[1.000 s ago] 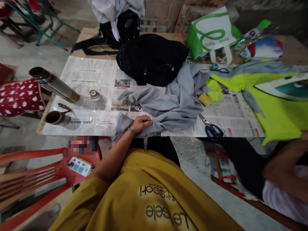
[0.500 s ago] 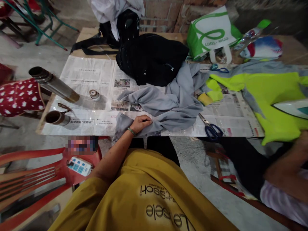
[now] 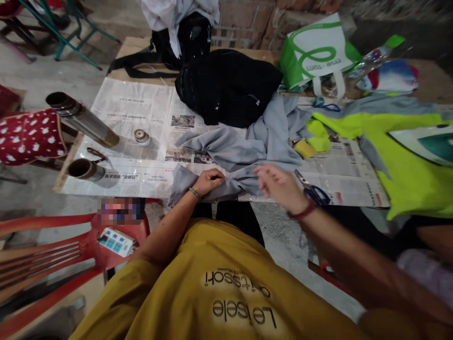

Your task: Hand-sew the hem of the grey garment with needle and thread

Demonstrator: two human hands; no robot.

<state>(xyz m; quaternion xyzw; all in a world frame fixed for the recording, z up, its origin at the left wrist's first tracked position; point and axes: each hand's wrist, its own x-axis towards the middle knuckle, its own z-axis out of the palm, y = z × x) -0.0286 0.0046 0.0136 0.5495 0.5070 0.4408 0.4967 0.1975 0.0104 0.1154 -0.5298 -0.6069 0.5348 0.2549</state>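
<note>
Currently, the bare left hand (image 3: 210, 182) is pinching the crumpled, matte grey cloth garment (image 3: 244, 146), which is lying beneath it and spreading beyond and rightward. The bare right hand (image 3: 278, 186), motion-blurred, is hanging at the garment's near folds, right of the left; cannot tell whether its fingers are gripping anything. Metal scissors with dark blue looped handles (image 3: 308, 185) are lying just right of the right hand; a small yellow block (image 3: 303, 148) is resting beyond it.
</note>
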